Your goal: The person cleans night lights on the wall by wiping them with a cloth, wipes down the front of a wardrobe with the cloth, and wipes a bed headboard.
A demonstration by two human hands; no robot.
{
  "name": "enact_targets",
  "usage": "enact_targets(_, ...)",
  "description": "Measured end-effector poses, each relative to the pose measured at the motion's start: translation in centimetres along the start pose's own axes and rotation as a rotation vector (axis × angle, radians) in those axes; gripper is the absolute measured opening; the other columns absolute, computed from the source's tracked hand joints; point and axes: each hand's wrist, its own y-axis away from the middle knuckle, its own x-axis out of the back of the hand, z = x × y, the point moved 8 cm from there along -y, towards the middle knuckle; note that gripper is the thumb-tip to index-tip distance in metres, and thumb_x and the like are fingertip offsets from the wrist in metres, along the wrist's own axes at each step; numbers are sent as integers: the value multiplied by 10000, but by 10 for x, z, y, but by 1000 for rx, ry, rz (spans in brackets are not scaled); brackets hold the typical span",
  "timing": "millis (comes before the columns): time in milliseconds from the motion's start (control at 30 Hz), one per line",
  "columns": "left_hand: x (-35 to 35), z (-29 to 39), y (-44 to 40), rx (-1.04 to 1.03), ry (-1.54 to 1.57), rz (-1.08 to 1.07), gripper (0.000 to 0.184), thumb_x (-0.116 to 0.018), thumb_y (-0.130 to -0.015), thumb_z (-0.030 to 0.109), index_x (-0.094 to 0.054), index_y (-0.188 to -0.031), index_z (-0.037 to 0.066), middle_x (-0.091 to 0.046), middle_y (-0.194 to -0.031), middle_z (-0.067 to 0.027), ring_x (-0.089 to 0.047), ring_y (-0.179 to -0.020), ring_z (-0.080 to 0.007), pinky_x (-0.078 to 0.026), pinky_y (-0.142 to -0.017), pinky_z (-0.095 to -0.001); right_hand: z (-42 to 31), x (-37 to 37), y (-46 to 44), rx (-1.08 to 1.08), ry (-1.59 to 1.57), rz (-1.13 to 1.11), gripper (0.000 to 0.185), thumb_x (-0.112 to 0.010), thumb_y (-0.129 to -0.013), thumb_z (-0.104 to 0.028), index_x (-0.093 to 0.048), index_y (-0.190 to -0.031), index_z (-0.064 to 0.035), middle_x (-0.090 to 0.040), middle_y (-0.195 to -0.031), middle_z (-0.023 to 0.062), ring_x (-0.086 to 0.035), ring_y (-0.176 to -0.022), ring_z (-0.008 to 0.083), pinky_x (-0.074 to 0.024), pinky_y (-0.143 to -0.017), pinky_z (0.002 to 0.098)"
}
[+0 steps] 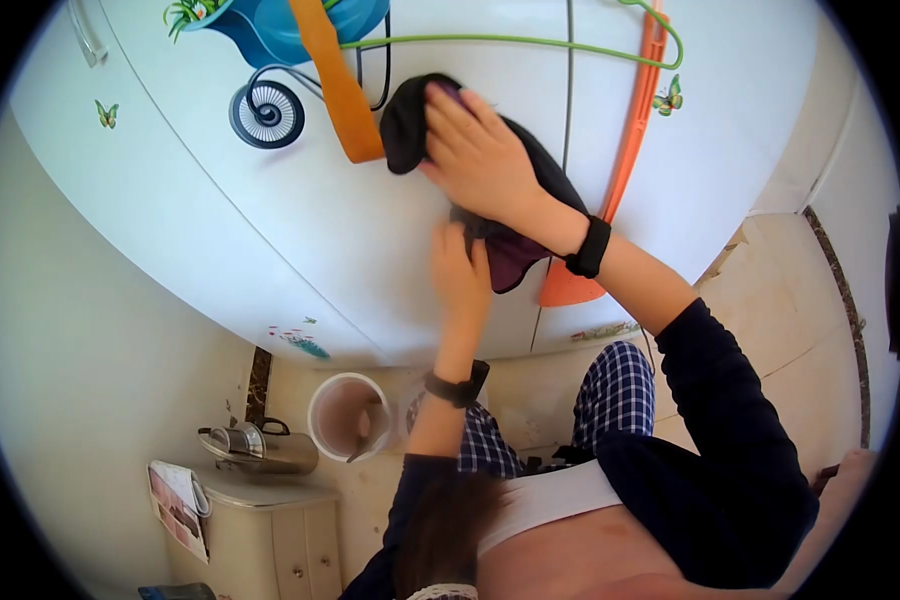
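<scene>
A dark cloth item (410,118), black outside with purple showing inside, lies bunched on a white surface. My right hand (485,165) reaches across the top of it, its fingers bent over the black fabric near a purple fold. Lower down, my left hand (458,268) pinches the cloth's near edge, beside a purple part that hangs toward me. The cloth's full shape is hidden beneath my hands and right forearm. An orange-brown strap (345,100) ends just left of the cloth. Right of it, partly behind my right wrist, is an orange long-handled swatter-like object (632,135).
A green hanger (490,38) lies across the far side, near a blue container (270,35) and a dark spoked wheel (267,114). On the floor stand a white bucket (320,405) and a low cabinet (255,490) bearing a metal pot (280,452). Walls flank both sides.
</scene>
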Motion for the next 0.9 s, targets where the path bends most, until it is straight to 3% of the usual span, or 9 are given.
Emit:
enact_targets(67, -1, -17, 13, 53, -19, -3, 236, -572, -771, 84, -489, -965, -19, -508, -913, -197, -505, -848, -377, -412, -734, -418, -23, -22, 7, 79, 38, -99, 420, -521, -841, -327, -537, -1181, -80, -475, -1295, 50, -302, -1307, 212, -196, -1083, 394)
enact_targets(200, -7, -54, 45, 143, -80, -25, 248, -575, -768, 87, -494, -968, -35, -514, -896, -206, -505, -862, -384, -409, -744, -430, -64, -49, 31, 215, -42, -170, 328, -518, -818, -244, -573, -1107, -99, -471, -1273, 10, -326, -1275, 173, -243, -1038, 344)
enact_targets(400, -24, -93, 93, 288, -176, -114, 358, -587, -810, 153, -516, -1110, -31, -550, -1067, -234, -515, -992, -397, -417, -824, -430, -91, -54, 77, 298, -128, -204, 326, -484, -820, -155, -569, -1118, -51, -489, -1277, 30, -373, -1259, 174, -266, -1057, 333)
enact_targets(500, -43, -110, 119, 251, -187, -190, 276, -549, -807, 96, -499, -1053, -18, -521, -968, -229, -498, -902, -417, -406, -749, -464, -97, -58, 116, 367, -190, -237, 324, -488, -810, -138, -575, -1103, -33, -487, -1297, 66, -394, -1255, 192, -275, -1067, 347)
enact_targets(567, -58, -126, 133, 291, -63, -268, 313, -547, -812, 104, -490, -1097, -14, -524, -1008, -225, -509, -915, -416, -411, -767, -460, -99, -65, 145, 387, -241, -260, 329, -490, -799, -123, -577, -1105, -39, -485, -1303, 72, -397, -1256, 198, -276, -1070, 350)
enact_targets(633, -66, -125, 134, 260, 3, -245, 337, -543, -815, 106, -480, -1126, -10, -523, -1037, -220, -518, -917, -414, -415, -772, -456, -90, -71, 154, 312, -388, -289, 328, -495, -783, -106, -581, -1091, -34, -501, -1278, 94, -411, -1244, 211, -276, -1069, 366)
enact_targets(700, -68, -118, 133, 162, 4, -136, 347, -534, -817, 101, -470, -1140, -5, -518, -1053, -215, -525, -907, -414, -420, -765, -452, -67, -90, 164, -50, -770, -484, 313, -502, -762, -88, -585, -1057, -26, -518, -1240, 124, -424, -1228, 232, -278, -1065, 386)
enact_targets(800, -49, -69, 93, 267, 21, -184, 326, -502, -820, 75, -464, -1136, 3, -509, -1053, -208, -522, -905, -409, -427, -737, -443, -28, -61, 144, -91, -450, -272, 227, -509, -733, -68, -577, -928, 26, -530, -1148, 194, -415, -1198, 356, -297, -1019, 478)
enact_targets(900, -30, -22, 51, 213, 66, -57, 323, -493, -816, 55, -465, -1133, 4, -512, -1034, -207, -521, -899, -405, -428, -738, -436, -3, -25, 91, -141, -186, -107, 283, -553, -735, -66, -569, -986, 61, -505, -1174, 222, -408, -1181, 398, -301, -990, 524)
